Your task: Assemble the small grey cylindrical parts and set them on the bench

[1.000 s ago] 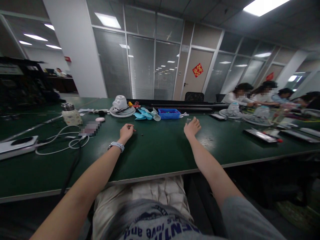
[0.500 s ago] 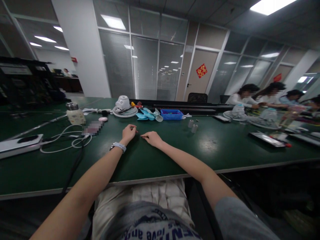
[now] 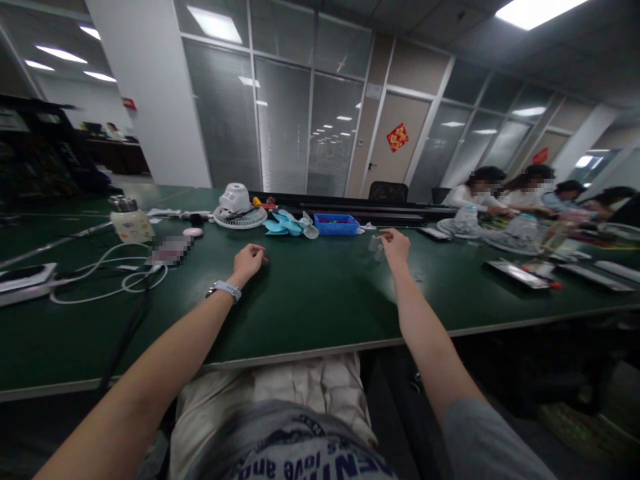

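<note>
My left hand point(image 3: 249, 262) rests on the green table with its fingers curled together. Whether anything is inside them is hidden. A watch with a pale strap point(image 3: 225, 289) is on that wrist. Over the right part of the table is my right hand point(image 3: 397, 248), thumb and fingertips pinched together; anything between them is too small to make out. Just left of these fingertips stand two small grey cylinders, one farther point(image 3: 373, 244) and one nearer point(image 3: 379, 254), partly covered by the fingers.
At the back are a white fan body on its grille point(image 3: 235, 203), light-blue fan blades point(image 3: 286, 225) and a blue tray point(image 3: 335, 224). A bottle point(image 3: 131, 220) and white cable point(image 3: 87, 302) lie left. Flat devices point(image 3: 517, 273) and several people are on the right.
My right hand went left to a small dark speck near the left hand, then back right beside the cylinders. The speck no longer shows on the table. My left hand has kept its pose.
</note>
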Demonstrator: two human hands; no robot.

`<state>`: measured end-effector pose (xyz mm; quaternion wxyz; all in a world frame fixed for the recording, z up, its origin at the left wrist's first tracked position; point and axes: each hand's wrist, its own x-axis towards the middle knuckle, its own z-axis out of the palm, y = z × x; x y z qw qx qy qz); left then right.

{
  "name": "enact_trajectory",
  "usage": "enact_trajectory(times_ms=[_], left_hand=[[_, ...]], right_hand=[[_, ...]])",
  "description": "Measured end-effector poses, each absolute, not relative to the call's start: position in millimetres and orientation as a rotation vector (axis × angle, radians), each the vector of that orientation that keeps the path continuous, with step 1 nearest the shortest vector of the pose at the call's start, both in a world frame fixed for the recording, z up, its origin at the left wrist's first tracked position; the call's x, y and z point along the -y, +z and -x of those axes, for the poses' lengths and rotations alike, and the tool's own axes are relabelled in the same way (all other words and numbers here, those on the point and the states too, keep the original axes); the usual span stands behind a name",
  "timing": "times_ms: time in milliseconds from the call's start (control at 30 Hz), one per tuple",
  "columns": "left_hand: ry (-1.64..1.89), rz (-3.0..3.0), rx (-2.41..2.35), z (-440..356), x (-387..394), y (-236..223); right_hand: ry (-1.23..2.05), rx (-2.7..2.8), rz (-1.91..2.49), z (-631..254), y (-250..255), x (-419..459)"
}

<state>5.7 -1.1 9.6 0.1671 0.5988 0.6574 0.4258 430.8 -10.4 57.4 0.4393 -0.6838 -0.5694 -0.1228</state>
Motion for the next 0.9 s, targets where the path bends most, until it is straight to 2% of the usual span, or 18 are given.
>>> enact_trajectory(times_ms=[233, 633, 900], left_hand=[[1.203, -1.691, -1.851, -6, 3, 11], [1.203, -1.710, -1.839, -4, -3, 5], [1.181, -1.744, -1.847, -3, -3, 5]], right_hand=[[-0.318, 1.386, 1.818, -438, 41, 3], [-0.320, 1.380, 1.668, -444, 33, -4], [-0.335, 1.353, 1.764, -440, 37, 1]])
